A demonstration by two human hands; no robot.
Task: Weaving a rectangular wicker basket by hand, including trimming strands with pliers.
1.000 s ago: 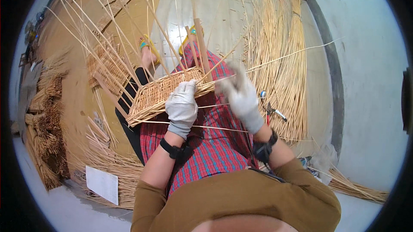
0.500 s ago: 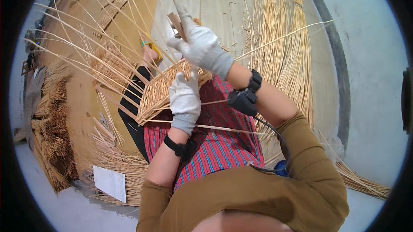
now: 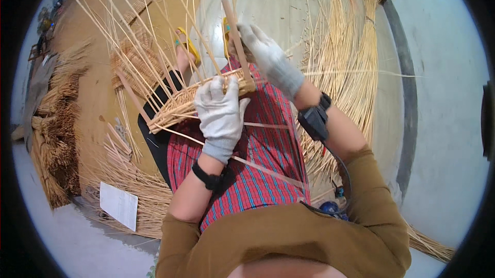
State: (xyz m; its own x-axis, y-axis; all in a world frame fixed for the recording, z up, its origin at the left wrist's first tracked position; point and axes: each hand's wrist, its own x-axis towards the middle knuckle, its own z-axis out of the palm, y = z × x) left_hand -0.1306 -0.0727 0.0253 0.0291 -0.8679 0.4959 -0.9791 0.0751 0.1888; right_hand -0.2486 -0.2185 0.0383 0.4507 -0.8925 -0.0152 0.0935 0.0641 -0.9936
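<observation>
A partly woven wicker basket piece (image 3: 181,103) lies across my lap, with thin upright stakes (image 3: 146,53) fanning up and away. My left hand (image 3: 219,107), in a white glove, is closed over the woven edge near its right end, fingertips on the weave. A flat wooden slat (image 3: 238,43) stands up at that right end. My right hand (image 3: 267,53), also gloved, is beside the slat with its fingers stretched out; its palm side is hidden. A pale wicker strand (image 3: 361,73) runs rightward from behind the right wrist.
Long wicker rods (image 3: 343,56) lie on the floor at the right. Another woven piece (image 3: 135,57) sits on the floor at the left. Rod bundles (image 3: 62,128) are stacked at the far left, near a white sheet (image 3: 118,206). A red striped cloth (image 3: 258,159) covers my lap.
My right hand has moved right and swung from across the slat to beside it, fingers straightened. The basket piece has tilted, its stakes now more upright. My left hand stays on its edge.
</observation>
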